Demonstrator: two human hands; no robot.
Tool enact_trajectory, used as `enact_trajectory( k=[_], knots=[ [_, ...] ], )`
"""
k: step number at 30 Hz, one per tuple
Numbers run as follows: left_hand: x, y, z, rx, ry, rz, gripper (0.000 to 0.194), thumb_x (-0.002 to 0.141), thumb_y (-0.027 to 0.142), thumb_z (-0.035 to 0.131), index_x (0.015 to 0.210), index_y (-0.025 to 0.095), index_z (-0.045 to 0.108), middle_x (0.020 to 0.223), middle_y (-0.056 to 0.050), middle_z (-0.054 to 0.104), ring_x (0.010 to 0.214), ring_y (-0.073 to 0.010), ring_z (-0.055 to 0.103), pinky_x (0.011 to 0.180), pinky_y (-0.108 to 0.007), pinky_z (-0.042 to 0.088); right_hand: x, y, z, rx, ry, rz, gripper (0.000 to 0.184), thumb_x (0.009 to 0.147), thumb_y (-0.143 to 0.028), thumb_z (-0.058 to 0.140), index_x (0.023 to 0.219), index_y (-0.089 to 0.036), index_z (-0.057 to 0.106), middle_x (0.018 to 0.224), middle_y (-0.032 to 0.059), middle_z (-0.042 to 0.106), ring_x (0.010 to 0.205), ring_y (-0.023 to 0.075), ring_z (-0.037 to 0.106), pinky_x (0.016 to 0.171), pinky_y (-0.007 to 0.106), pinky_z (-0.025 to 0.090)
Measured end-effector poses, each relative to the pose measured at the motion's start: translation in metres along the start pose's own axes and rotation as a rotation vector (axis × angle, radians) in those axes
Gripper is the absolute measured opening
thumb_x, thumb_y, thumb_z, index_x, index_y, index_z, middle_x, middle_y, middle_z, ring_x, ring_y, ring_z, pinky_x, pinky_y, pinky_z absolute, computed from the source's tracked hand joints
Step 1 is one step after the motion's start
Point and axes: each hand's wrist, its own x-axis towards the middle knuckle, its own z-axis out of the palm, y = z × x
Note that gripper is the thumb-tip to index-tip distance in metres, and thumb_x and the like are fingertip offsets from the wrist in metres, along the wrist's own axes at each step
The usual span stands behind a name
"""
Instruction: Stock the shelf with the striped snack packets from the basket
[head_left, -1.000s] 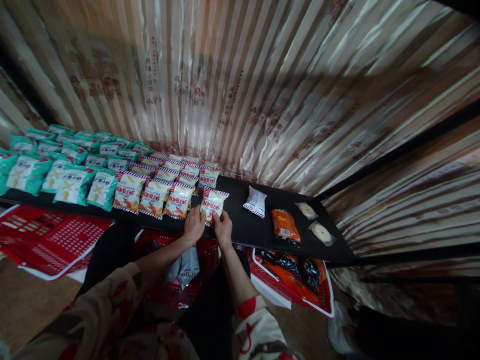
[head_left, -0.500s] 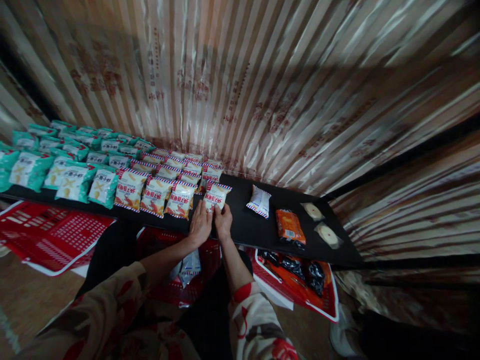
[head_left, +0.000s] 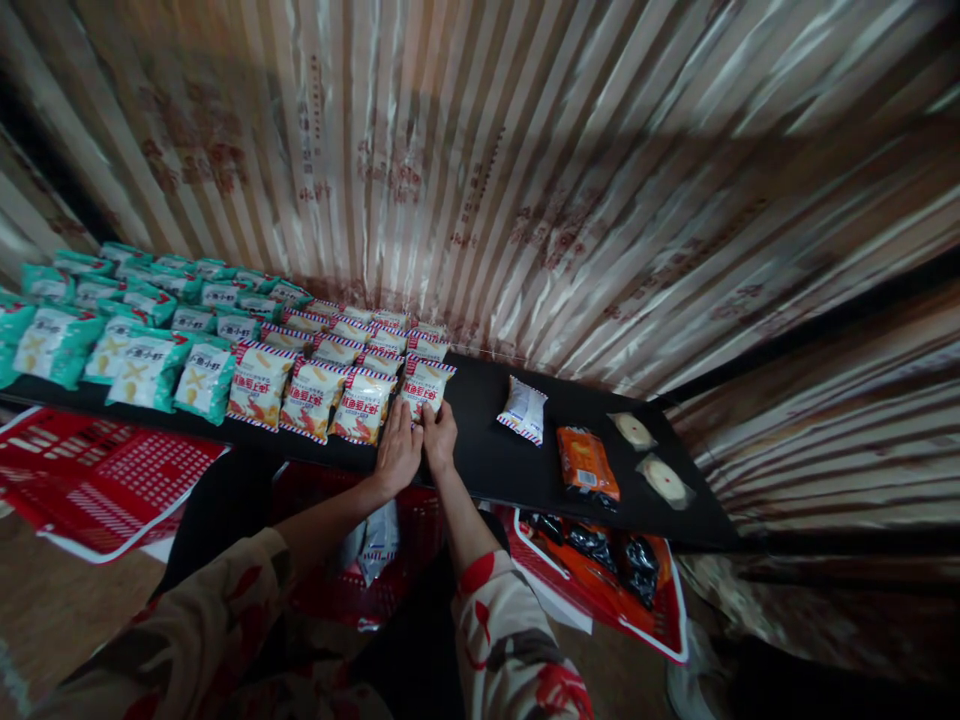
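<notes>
A red-and-white snack packet (head_left: 424, 387) lies at the right end of a row of like packets on a black shelf (head_left: 491, 455). My left hand (head_left: 397, 450) rests flat at its lower left corner, fingers stretched out against it. Just right of that, my right hand (head_left: 441, 437) pinches the packet's lower edge with curled fingers. Both hands sit at the shelf's front edge.
Green snack packets (head_left: 142, 365) fill the shelf's left part. To the right lie a white packet (head_left: 523, 409), an orange packet (head_left: 586, 462) and two round cakes (head_left: 651, 455). Red baskets (head_left: 105, 475) stand below the shelf, one holding dark packets (head_left: 611, 548). A striped curtain hangs behind.
Both hands have pushed the red-and-white packet a little away from me and leftward, so it now lines up with the row.
</notes>
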Motion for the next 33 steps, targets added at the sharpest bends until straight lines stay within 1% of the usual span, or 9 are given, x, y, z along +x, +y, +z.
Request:
enact_trajectory(
  k=[3, 6, 8, 10, 15, 20, 25, 29, 33],
  knots=[
    [0.002, -0.001, -0.001, -0.003, 0.006, 0.002, 0.053, 0.091, 0.031, 0.028, 0.137, 0.005, 0.028, 0.147, -0.019, 0.024, 0.137, -0.0242, 0.019, 0.111, -0.044, 0.024, 0.002, 0.0, 0.002, -0.051, -0.009, -0.005, 0.034, 0.082, -0.036, 0.046, 0.108, -0.017, 0.057, 0.092, 0.0064, 0.068, 0.078, 0.0168, 0.062, 0.071, 0.026, 0.046],
    [0.003, -0.002, -0.001, -0.009, 0.009, -0.001, 0.053, 0.091, 0.033, 0.028, 0.137, 0.005, 0.029, 0.148, -0.019, 0.023, 0.137, -0.0248, 0.019, 0.112, -0.044, 0.023, 0.004, 0.0, 0.003, -0.151, -0.008, -0.026, 0.035, 0.083, -0.038, 0.046, 0.109, -0.017, 0.058, 0.089, 0.0061, 0.069, 0.077, 0.0175, 0.061, 0.07, 0.026, 0.046],
    [0.003, -0.003, -0.001, -0.021, 0.011, 0.004, 0.053, 0.092, 0.033, 0.027, 0.138, 0.007, 0.028, 0.148, -0.017, 0.022, 0.138, -0.0243, 0.018, 0.112, -0.045, 0.023, 0.006, -0.001, 0.002, -0.214, -0.012, -0.038, 0.038, 0.083, -0.039, 0.046, 0.11, -0.017, 0.059, 0.088, 0.0066, 0.068, 0.079, 0.0182, 0.061, 0.071, 0.026, 0.045],
    [0.002, -0.003, 0.0, -0.026, 0.014, 0.008, 0.052, 0.092, 0.033, 0.028, 0.138, 0.009, 0.028, 0.149, -0.015, 0.023, 0.138, -0.0239, 0.018, 0.112, -0.045, 0.024, 0.009, -0.002, 0.002, -0.253, -0.013, -0.039, 0.041, 0.082, -0.039, 0.045, 0.114, -0.016, 0.058, 0.09, 0.0072, 0.068, 0.081, 0.0187, 0.06, 0.072, 0.027, 0.045],
    [0.0, -0.005, 0.002, -0.023, 0.024, 0.002, 0.052, 0.093, 0.034, 0.026, 0.138, 0.009, 0.029, 0.148, -0.015, 0.024, 0.138, -0.0235, 0.018, 0.112, -0.043, 0.023, 0.01, -0.006, 0.003, -0.306, 0.009, -0.006, 0.05, 0.082, -0.041, 0.044, 0.124, -0.014, 0.052, 0.098, 0.0107, 0.067, 0.085, 0.021, 0.059, 0.075, 0.03, 0.045],
    [0.001, -0.006, 0.0, -0.029, 0.015, 0.053, 0.052, 0.093, 0.034, 0.024, 0.139, 0.01, 0.026, 0.149, -0.015, 0.023, 0.138, -0.0221, 0.018, 0.112, -0.043, 0.023, 0.003, -0.006, 0.004, -0.28, 0.065, -0.037, 0.054, 0.082, -0.041, 0.046, 0.129, -0.014, 0.048, 0.104, 0.0118, 0.065, 0.092, 0.022, 0.058, 0.079, 0.031, 0.044],
    [0.005, -0.006, -0.002, -0.014, -0.012, 0.054, 0.051, 0.093, 0.034, 0.024, 0.138, 0.009, 0.03, 0.148, -0.015, 0.026, 0.138, -0.0225, 0.018, 0.112, -0.044, 0.024, 0.0, -0.001, 0.005, -0.189, 0.051, -0.04, 0.05, 0.082, -0.039, 0.046, 0.128, -0.018, 0.048, 0.099, 0.0085, 0.067, 0.086, 0.0193, 0.06, 0.076, 0.028, 0.046],
    [0.008, -0.007, -0.003, 0.001, -0.037, 0.057, 0.052, 0.093, 0.033, 0.025, 0.136, 0.006, 0.032, 0.147, -0.017, 0.026, 0.137, -0.0232, 0.018, 0.112, -0.045, 0.024, 0.001, 0.001, 0.005, -0.201, 0.042, -0.038, 0.051, 0.082, -0.038, 0.046, 0.128, -0.017, 0.049, 0.099, 0.0094, 0.067, 0.087, 0.0199, 0.06, 0.076, 0.029, 0.046],
    [0.009, -0.008, -0.004, 0.011, -0.057, 0.06, 0.051, 0.093, 0.032, 0.025, 0.136, 0.005, 0.032, 0.147, -0.018, 0.025, 0.137, -0.0227, 0.018, 0.111, -0.045, 0.024, -0.001, -0.001, 0.004, -0.229, 0.065, -0.026, 0.051, 0.083, -0.036, 0.044, 0.128, -0.014, 0.049, 0.103, 0.0114, 0.066, 0.089, 0.0206, 0.06, 0.077, 0.029, 0.045]
  ],
)
